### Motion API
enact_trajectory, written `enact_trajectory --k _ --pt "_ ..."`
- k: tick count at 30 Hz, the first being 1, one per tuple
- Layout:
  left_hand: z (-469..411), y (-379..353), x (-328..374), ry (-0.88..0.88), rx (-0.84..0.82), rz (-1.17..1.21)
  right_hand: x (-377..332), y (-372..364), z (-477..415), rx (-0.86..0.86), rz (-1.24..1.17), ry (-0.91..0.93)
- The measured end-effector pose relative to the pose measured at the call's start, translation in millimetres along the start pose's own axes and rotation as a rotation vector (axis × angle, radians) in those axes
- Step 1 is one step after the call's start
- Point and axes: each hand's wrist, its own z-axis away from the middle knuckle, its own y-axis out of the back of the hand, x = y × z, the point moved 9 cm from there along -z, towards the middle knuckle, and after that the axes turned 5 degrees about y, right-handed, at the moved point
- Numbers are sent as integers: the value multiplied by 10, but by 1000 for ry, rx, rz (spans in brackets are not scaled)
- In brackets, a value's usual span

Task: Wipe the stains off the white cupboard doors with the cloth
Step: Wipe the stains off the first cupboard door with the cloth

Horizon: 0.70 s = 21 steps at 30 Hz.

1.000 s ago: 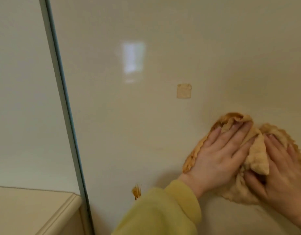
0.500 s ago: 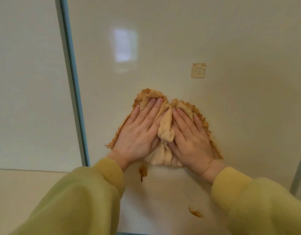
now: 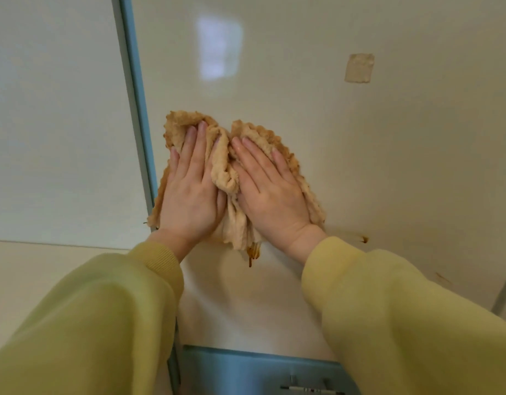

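Note:
A crumpled tan cloth (image 3: 221, 169) lies flat against the white cupboard door (image 3: 360, 166). My left hand (image 3: 191, 192) presses its left half with straight fingers, close to the door's blue-grey left edge. My right hand (image 3: 270, 192) presses the right half the same way. A brown stain (image 3: 253, 253) shows just under the cloth's lower edge. Another brown smear (image 3: 363, 238) sits to the right of my right wrist, and a faint mark (image 3: 442, 277) lies lower right.
A square beige patch (image 3: 359, 67) is stuck on the door at upper right. A second white door (image 3: 55, 124) stands left of the blue-grey strip (image 3: 137, 109). A pale counter (image 3: 46, 269) lies at lower left. A blue-grey panel (image 3: 260, 372) runs below the door.
Both hands slid the cloth leftward across the door, from its right side to beside the left edge. The stain below is now partly under the cloth's lower edge.

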Motion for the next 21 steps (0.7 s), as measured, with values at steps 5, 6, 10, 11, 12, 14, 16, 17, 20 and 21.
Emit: enact_trajectory --k 5,6,10,11,12,14,16,17,20,21 --pt "516 -149 -2 65 -30 -3 -268 -42 376 -38 -46 96" --pt "671 -202 10 62 -55 -10 -341 -58 506 -53 -65 113" --pt "1210 -403 106 76 -100 -50 -585 -165 1016 -132 -71 178" --pt "1315 -442 138 87 -103 -60 -629 -190 1126 -151 -60 194" --pt "1403 -468 176 95 -102 -68 -656 -205 1221 -164 -55 204" --pt "1523 -507 242 121 -110 -84 -670 -199 1344 -181 -72 212" --pt "1575 -543 286 147 -143 -111 -654 -185 1399 -210 -111 217" --pt "1581 -548 310 155 -160 -126 -634 -171 1411 -221 -132 226" --pt "1585 -550 374 184 -178 -147 -548 -132 1452 -261 -173 294" --pt "1568 -554 441 191 -178 -131 -471 -93 1477 -270 -168 323"
